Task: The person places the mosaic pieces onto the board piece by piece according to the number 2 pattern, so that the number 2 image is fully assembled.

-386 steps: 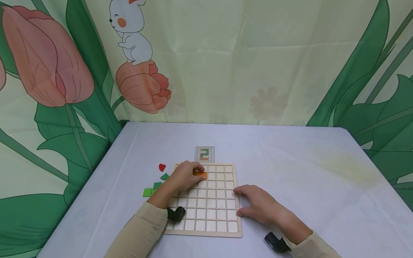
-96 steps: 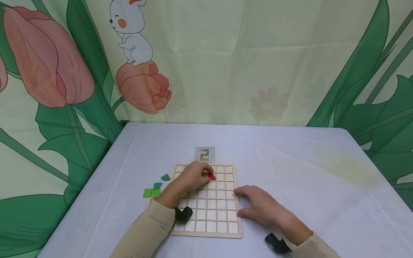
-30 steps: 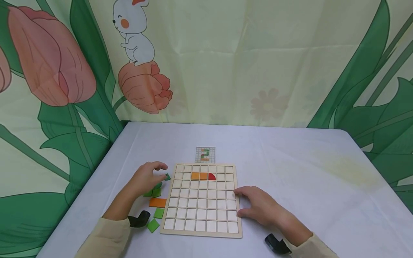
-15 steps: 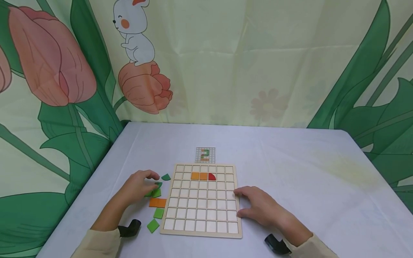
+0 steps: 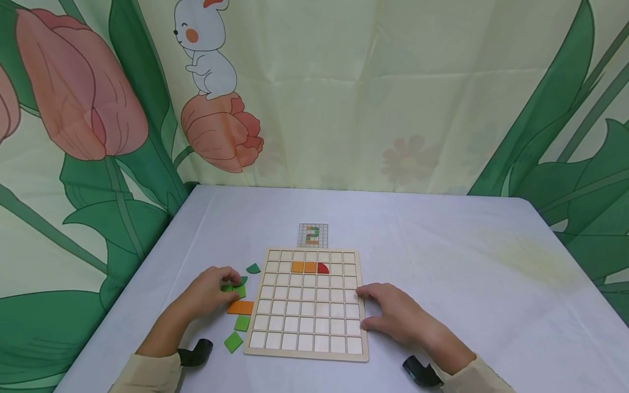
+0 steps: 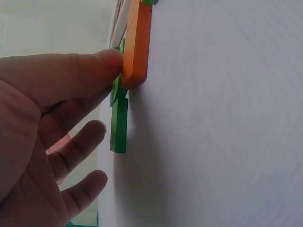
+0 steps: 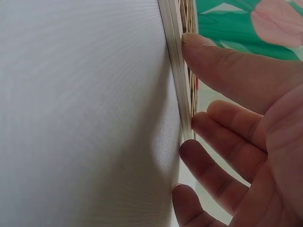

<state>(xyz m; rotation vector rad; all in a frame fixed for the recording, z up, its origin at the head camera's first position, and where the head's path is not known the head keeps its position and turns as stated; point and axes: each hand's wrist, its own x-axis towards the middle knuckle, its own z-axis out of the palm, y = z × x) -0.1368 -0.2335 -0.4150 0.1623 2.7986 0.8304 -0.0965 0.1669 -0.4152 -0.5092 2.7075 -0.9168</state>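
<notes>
My left hand (image 5: 208,292) is at several green tiles left of the grid board, thumb and index finger apart around them. Under its fingers lie a light green square tile (image 5: 239,291) and a dark green quarter-round tile (image 5: 243,280). In the left wrist view the thumb tip is close beside an orange tile (image 6: 137,47); the index fingertip is hidden. My right hand (image 5: 393,311) rests its fingertips and thumb along the right edge of the wooden grid board (image 5: 307,357). Two orange squares (image 5: 303,267) and a red quarter-round tile (image 5: 322,268) sit in the board's second row.
A small printed pattern card (image 5: 312,236) lies behind the board. Another dark green quarter-round (image 5: 253,268) lies by the board's left edge. Nearer me are orange tiles (image 5: 241,308) and green squares (image 5: 233,342). A printed curtain (image 5: 344,109) hangs behind the table.
The red quarter-round, earlier loose on the left and then under my left fingers, now sits beside the orange squares. My left hand has moved back left, then down to the green tiles. My right hand stays.
</notes>
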